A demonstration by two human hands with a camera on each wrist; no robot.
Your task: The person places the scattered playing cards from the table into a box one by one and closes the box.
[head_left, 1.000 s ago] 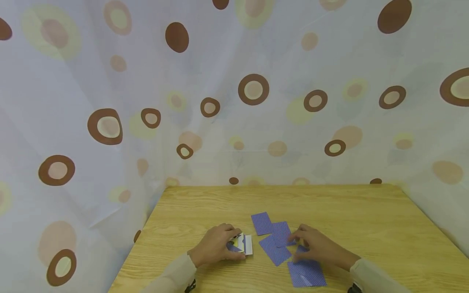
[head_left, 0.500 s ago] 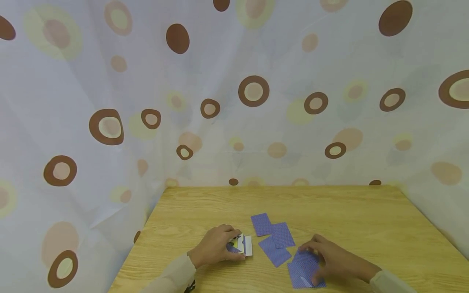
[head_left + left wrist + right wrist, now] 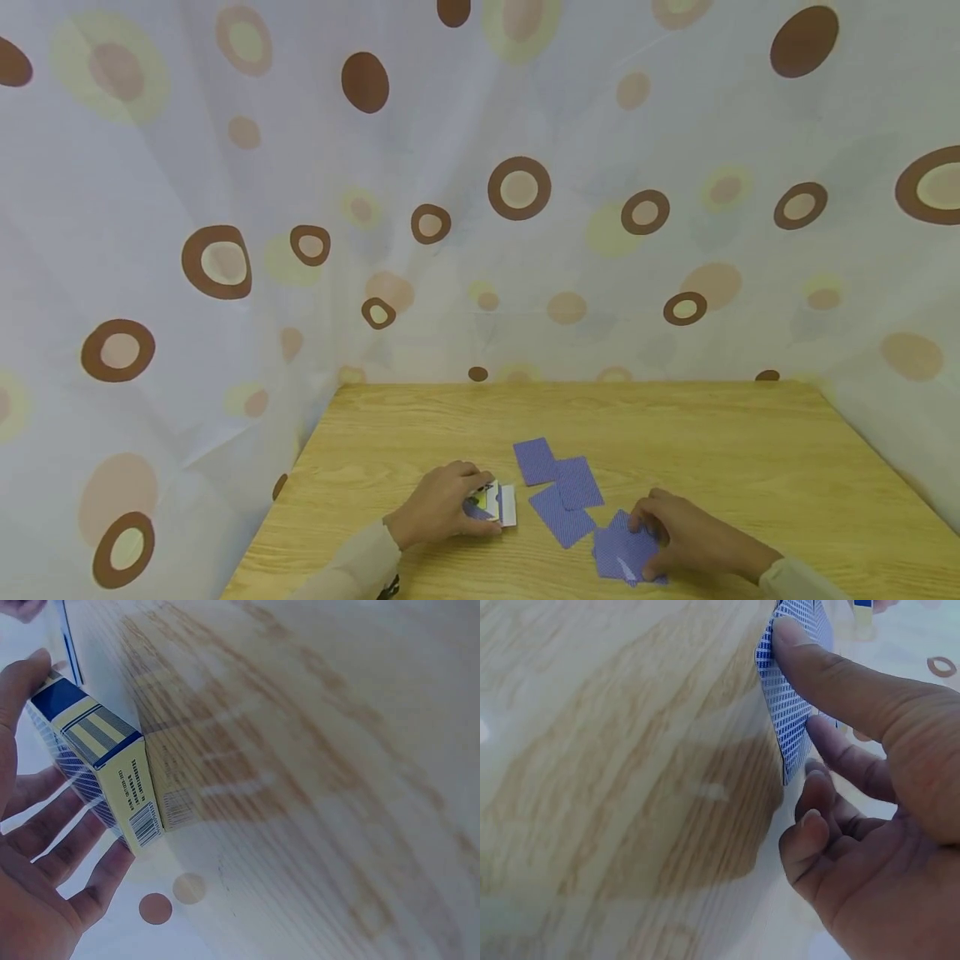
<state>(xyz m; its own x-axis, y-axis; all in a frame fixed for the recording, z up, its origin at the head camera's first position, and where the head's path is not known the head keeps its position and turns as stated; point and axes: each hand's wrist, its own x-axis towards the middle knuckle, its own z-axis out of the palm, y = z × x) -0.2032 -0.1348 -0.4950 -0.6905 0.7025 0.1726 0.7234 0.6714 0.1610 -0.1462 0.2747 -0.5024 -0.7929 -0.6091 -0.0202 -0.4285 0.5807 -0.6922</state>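
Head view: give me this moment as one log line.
left hand: grips box | right hand: touches card pile | three cards: patterned sides up, between box and card pile

Print stands on the box [image 3: 124,787] gripped by the left hand [image 3: 444,502], but not a word can be read for certain. On its pale panel, just beside the lowest fingertip in the left wrist view, is a barcode [image 3: 145,823]; farther from that fingertip run lines of small print [image 3: 137,784] (too fine to make out). From the head, dark marks [image 3: 485,487] close by that hand's fingers are equally illegible.
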